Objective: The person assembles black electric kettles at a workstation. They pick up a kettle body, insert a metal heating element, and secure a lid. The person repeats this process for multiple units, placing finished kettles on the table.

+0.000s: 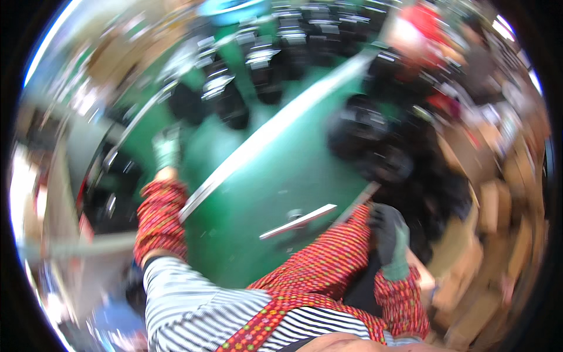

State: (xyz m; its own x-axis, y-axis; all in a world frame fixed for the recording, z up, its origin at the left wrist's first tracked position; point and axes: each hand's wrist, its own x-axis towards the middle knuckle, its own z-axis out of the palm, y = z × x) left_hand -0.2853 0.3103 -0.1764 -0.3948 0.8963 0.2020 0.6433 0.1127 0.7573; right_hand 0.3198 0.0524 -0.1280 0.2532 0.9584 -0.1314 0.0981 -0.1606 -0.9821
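The picture is smeared by motion. My left hand (168, 146), in a pale green glove, reaches out over the green tabletop (264, 182). Its fingers are too blurred to make out. Nearest to it are several shiny black objects (226, 102) standing in rows beyond a long pale strip (281, 126), their kind unclear. My right hand (389, 234), in a green glove with dark grey fingers, is low beside the red patterned apron (322, 258). Whether it holds anything is unclear. A thin white stick-like piece (299, 221) lies on the near part of the table.
A heap of rounded black objects (369, 129) covers the table's right side. Cardboard boxes (463, 264) crowd the right edge. A person in red (419, 29) is at the far right. A light blue basin (234, 9) stands at the far side.
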